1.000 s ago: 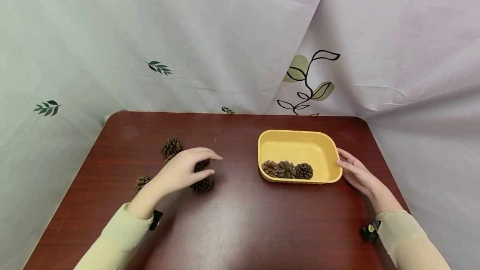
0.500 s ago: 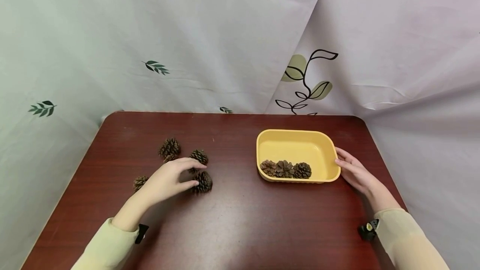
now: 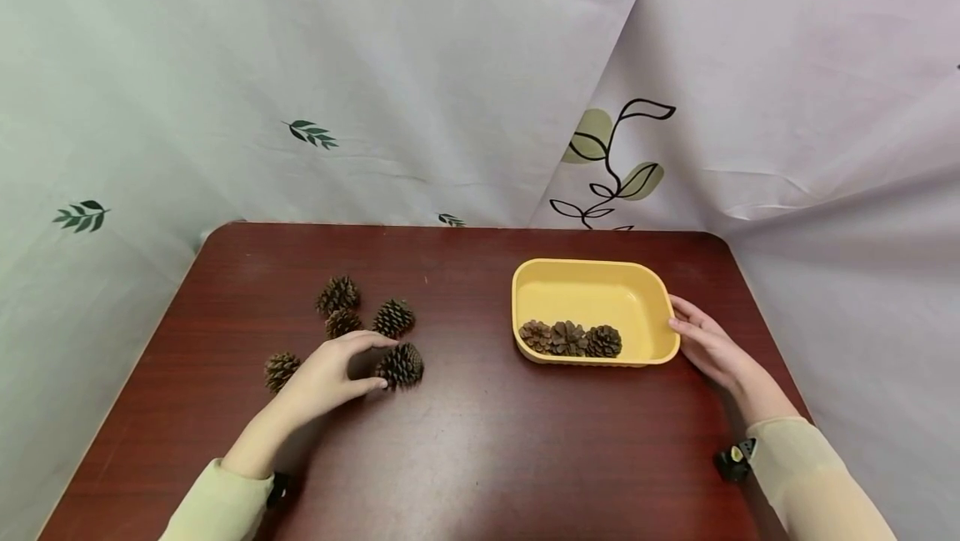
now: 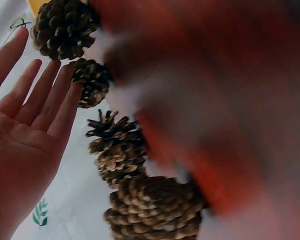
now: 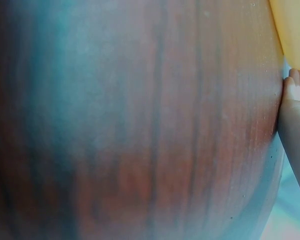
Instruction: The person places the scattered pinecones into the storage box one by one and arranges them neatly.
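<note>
In the head view, my left hand (image 3: 330,373) reaches from the left to a dark brown pine cone (image 3: 401,365). Its thumb and fingers are spread at the cone's near-left side; contact is unclear. The left wrist view shows the fingers (image 4: 46,102) fairly straight, beside a pine cone (image 4: 65,30). My right hand (image 3: 712,346) lies against the right end of a yellow bin (image 3: 600,267), its thumb at the rim and fingers along the outer wall. Three pine cones (image 3: 570,338) sit in a row along the bin's near side.
Near my left hand, more pine cones lie on the dark red table (image 3: 480,441): one farther back (image 3: 338,295), one just below it (image 3: 342,323), one right of these (image 3: 393,318), and one by the wrist (image 3: 282,371). A pale leaf-print cloth (image 3: 450,91) hangs behind.
My left hand has moved left and toward me, from above the cones down to the nearest right one, uncovering others. The right hand and bin keep their places.
</note>
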`<state>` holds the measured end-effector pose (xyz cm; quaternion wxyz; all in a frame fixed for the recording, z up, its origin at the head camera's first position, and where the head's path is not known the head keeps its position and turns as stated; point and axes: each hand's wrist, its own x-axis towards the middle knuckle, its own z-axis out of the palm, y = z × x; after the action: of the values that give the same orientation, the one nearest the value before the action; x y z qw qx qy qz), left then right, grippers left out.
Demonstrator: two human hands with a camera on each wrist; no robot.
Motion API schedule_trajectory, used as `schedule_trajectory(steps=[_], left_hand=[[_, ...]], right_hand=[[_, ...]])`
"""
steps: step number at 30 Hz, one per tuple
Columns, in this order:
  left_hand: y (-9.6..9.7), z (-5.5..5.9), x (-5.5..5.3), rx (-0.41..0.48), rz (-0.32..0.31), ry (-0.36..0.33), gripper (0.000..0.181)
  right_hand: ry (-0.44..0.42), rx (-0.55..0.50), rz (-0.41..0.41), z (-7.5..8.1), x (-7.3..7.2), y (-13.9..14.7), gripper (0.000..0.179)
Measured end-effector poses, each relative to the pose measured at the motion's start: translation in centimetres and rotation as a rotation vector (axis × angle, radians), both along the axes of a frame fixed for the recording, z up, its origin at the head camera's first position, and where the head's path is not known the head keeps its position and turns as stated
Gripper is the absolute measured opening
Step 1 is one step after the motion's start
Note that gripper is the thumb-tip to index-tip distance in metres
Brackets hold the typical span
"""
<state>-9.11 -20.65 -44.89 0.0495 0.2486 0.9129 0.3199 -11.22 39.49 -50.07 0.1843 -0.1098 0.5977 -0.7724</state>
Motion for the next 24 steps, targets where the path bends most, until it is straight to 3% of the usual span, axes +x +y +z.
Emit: schedule_trajectory(steps=[9,24], left_hand=[[0.0,-1.5,-0.1,0.002,0.01,-0.005,0.055],[0.1,-2.0,-0.4,-0.011,0.014,0.021,0.055]], right_hand=[[-0.01,-0.019,0.001,0.1,0.0,-0.1,0.046],[0.004,0.005,-0.001,0.1,0.0,-0.1,0.048]])
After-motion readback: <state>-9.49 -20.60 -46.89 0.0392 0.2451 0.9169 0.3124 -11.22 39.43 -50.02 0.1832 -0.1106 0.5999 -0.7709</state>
